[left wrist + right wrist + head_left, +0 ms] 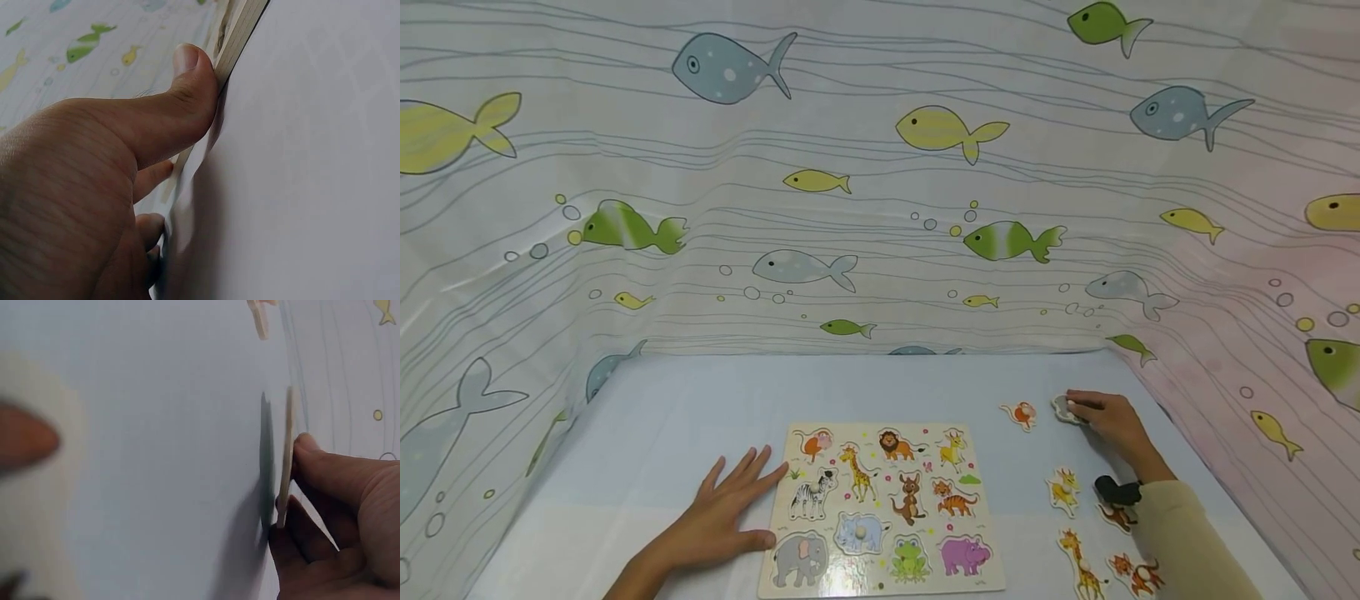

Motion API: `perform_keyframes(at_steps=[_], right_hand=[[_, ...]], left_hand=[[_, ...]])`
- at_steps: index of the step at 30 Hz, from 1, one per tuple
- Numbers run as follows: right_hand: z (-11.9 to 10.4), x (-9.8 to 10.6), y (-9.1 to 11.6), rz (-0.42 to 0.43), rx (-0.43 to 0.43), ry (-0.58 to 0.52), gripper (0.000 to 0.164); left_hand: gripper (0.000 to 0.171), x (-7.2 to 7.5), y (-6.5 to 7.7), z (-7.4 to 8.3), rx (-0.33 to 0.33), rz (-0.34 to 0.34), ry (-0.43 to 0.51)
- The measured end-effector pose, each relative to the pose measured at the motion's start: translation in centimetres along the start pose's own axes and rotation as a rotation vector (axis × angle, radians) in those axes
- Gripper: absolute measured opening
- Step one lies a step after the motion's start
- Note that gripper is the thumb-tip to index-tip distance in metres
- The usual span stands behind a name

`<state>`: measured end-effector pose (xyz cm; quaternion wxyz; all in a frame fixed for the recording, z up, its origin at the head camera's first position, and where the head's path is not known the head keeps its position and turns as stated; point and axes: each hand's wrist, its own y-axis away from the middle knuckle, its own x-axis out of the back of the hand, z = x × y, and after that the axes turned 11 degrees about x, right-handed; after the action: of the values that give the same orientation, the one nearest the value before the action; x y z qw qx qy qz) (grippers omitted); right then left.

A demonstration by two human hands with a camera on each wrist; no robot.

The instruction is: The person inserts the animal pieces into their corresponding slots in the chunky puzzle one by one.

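Right hand [1112, 423] pinches the grey piece [1063, 409] narrowly, seemingly just off the tabletop [625, 467], beside the monkey piece [1022, 415] — a slack pinch could drop it, a leftward sweep could knock the monkey. Left hand [722, 517] spread wide, thumb and fingertips at the puzzle board [861, 583]'s left edge; uneven pushing could skew it. Black wrist device [1117, 490] overlaps the kangaroo piece [1118, 517] — contact unclear, might drag it.

grey piece [1062, 407] part-hidden, brown piece [1123, 518] partly covered
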<state>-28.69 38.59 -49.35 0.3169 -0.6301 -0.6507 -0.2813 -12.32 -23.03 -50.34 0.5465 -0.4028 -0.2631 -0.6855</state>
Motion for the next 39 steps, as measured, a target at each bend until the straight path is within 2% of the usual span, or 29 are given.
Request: perform_keyframes(at_steps=[10,21,24,34,39], right_hand=[[-0.8,0.8,0.2,0.009,0.004,-0.036,0.045],[-2.5,1.0,1.1,0.007,0.084,-0.05,0.044],[-3.3,1.1,1.5,0.008,0.117,-0.043,0.042],[-6.9,0.4,3.0,-0.026,0.215,-0.116,0.038],[-8.7,-0.1,3.8,-0.043,0.216,-0.138,0.04]], left_hand=[[0.088,0.1,0.1,0.2,0.025,-0.019,0.003],[0.087,0.0,0.1,0.0,0.031,-0.019,0.004],[0.087,-0.1,0.1,0.0,0.032,-0.019,0.001],[0.087,0.0,0.2,0.1,0.065,-0.046,0.024],[0.088,0.1,0.1,0.1,0.078,-0.065,0.036]])
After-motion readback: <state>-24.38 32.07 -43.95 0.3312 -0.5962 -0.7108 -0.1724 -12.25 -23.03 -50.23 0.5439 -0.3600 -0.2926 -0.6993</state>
